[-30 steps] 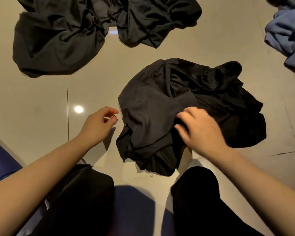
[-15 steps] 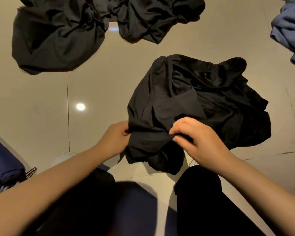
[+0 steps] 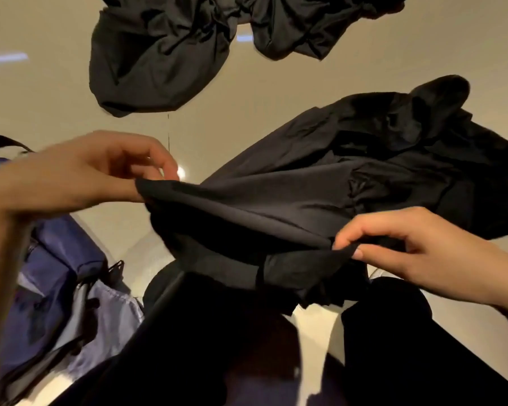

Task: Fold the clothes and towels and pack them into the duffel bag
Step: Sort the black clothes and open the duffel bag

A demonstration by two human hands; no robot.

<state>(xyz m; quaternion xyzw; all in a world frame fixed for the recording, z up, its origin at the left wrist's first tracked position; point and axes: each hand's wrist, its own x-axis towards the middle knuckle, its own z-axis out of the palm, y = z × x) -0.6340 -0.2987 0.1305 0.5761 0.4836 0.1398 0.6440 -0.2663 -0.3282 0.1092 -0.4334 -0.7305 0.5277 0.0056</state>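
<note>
A crumpled black garment (image 3: 320,200) lies on the tiled floor (image 3: 276,83) in front of the person's knees, its near edge lifted; the left hand (image 3: 94,174) pinches one corner, the right hand (image 3: 417,253) pinches another; nothing looks folded yet; a second dark heap (image 3: 165,54) waits at the floor's far edge; the navy duffel bag (image 3: 56,273) sits at the left, seemingly unpacked.

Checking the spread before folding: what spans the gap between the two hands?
Head view: a stretched edge of the black garment, pinched by the left hand and right hand.
</note>
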